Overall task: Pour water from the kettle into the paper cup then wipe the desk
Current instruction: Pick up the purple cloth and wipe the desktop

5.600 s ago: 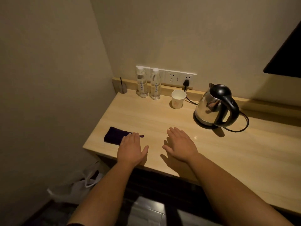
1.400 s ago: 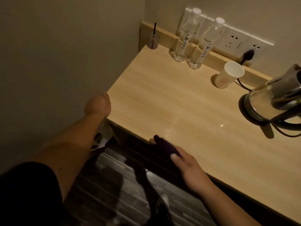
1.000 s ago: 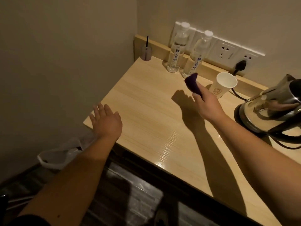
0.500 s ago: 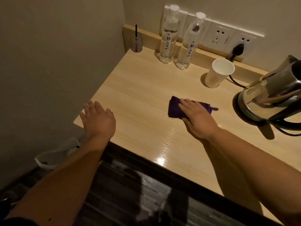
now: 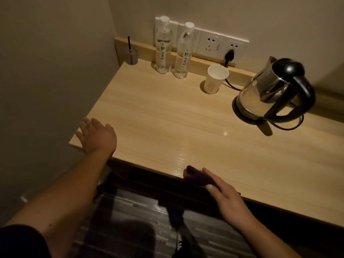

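A dark purple cloth lies at the front edge of the light wooden desk, partly over the edge, pressed under the fingers of my right hand. My left hand rests flat with fingers spread on the desk's front left corner, holding nothing. The white paper cup stands upright near the back ledge. To its right the steel kettle with a black handle and lid sits on its base. The inside of the cup is not readable.
Two clear water bottles stand at the back by the wall sockets, where the kettle's plug is in. A small purple holder with a black stick occupies the back left corner. Walls close in at left and behind.
My right hand has dragged the cloth from the middle of the desk back to the front edge. My left hand stayed flat on the front left corner.
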The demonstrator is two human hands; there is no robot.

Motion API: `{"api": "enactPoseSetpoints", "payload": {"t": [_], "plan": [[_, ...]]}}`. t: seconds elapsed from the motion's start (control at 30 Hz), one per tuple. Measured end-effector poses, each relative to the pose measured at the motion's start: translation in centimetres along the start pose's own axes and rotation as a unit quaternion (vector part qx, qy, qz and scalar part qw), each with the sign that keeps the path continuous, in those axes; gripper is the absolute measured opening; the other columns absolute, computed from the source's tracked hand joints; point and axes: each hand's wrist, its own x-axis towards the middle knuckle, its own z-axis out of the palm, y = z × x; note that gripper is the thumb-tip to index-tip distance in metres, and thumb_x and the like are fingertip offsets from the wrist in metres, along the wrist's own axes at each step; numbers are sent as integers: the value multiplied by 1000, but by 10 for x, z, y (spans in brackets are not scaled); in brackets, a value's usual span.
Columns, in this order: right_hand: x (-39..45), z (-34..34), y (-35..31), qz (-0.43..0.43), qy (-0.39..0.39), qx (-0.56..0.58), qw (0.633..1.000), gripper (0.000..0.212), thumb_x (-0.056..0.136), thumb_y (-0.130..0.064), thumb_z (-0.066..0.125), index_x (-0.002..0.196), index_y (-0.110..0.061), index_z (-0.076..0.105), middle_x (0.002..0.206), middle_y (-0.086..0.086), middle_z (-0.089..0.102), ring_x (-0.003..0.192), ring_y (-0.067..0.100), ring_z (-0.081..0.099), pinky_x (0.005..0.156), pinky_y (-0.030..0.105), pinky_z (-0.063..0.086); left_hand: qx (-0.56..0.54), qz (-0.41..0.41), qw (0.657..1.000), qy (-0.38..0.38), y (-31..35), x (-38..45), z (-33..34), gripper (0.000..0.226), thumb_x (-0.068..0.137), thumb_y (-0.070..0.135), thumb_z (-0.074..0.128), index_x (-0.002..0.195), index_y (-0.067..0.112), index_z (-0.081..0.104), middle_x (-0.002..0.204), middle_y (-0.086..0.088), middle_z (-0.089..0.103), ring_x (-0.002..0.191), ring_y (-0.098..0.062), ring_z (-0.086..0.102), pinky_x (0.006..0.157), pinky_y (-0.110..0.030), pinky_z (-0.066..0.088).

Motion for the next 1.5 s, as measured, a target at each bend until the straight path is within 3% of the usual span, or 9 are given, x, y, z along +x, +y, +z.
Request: {"api": "enactPoseSetpoints", "payload": {"t": [0.1, 0.2, 0.27, 0.33, 0.47, 0.57, 1.2, 1.33, 1.5], "plan": [[22, -31, -40, 145, 67, 355, 921, 25, 99, -17, 44, 115, -18, 62, 104, 7, 74, 102, 23, 65, 98, 45, 43, -13, -19, 1000, -15, 6, 0, -1, 64, 100, 38, 21, 149, -1, 12, 158, -20, 6, 145, -34, 3, 116, -48, 3], [69, -68, -69, 150, 156, 393, 893, 17, 99, -21, 46, 106, -20, 62, 98, 7, 75, 96, 26, 67, 88, 47, 51, -33, -29, 999, -21, 12, -3, 3, 62, 100, 36, 21, 150, 0, 12, 159, -20, 3, 146, -32, 0, 117, -47, 1], [113, -88, -75, 93, 202, 282, 933, 16, 99, -27, 46, 107, -28, 60, 108, 5, 70, 99, 23, 65, 88, 45, 51, -28, -28, 999, -4, 13, -5, 8, 61, 101, 35, 22, 150, -1, 13, 159, -20, 5, 146, -32, 1, 116, -47, 0], [161, -103, -72, -13, 233, 4, 972, 26, 98, -28, 45, 123, -30, 53, 121, -4, 61, 111, 17, 57, 94, 41, 46, -21, -31, 999, 16, 14, -5, 12, 60, 101, 34, 23, 149, -1, 16, 158, -20, 8, 145, -33, 3, 116, -48, 2], [244, -112, -42, -190, 92, -478, 852, 54, 94, -18, 52, 145, -23, 34, 146, 4, 44, 132, 23, 40, 109, 44, 34, -11, -39, 999, 33, 16, -3, 17, 59, 100, 32, 26, 147, -3, 21, 157, -22, 14, 144, -35, 8, 115, -49, 5], [262, -109, -19, -191, 31, -561, 805, 54, 97, -22, 48, 148, -16, 30, 155, 8, 31, 142, 27, 26, 116, 42, 20, 1, -37, 999, 37, 16, -1, 19, 58, 100, 31, 26, 147, -3, 22, 156, -22, 15, 144, -35, 10, 115, -50, 6], [-17, -31, 85, -163, 2, -399, 903, 67, 84, -10, 69, 143, -23, 39, 151, -2, 33, 141, 10, 22, 117, 24, 5, -20, 4, 999, -47, 5, -4, -3, 62, 101, 38, 21, 149, 1, 13, 159, -20, 4, 146, -33, 1, 116, -47, 3], [-64, -9, 58, -23, -5, -161, 987, 44, 97, -22, 51, 134, -44, 41, 140, -13, 50, 124, -2, 47, 100, 10, 34, -44, 75, 989, -120, -11, -12, -31, 64, 96, 44, 28, 146, 3, 27, 155, -17, 21, 139, -35, 21, 112, -47, 23], [-88, 17, -9, 103, -89, 93, 986, 28, 99, -24, 47, 123, -30, 61, 114, 3, 71, 102, 22, 68, 92, 42, 52, -162, 281, 911, -256, -7, -103, -90, 66, 96, 45, 47, 151, 19, 22, 157, -5, 23, 132, -25, 42, 106, -39, 35]]}}
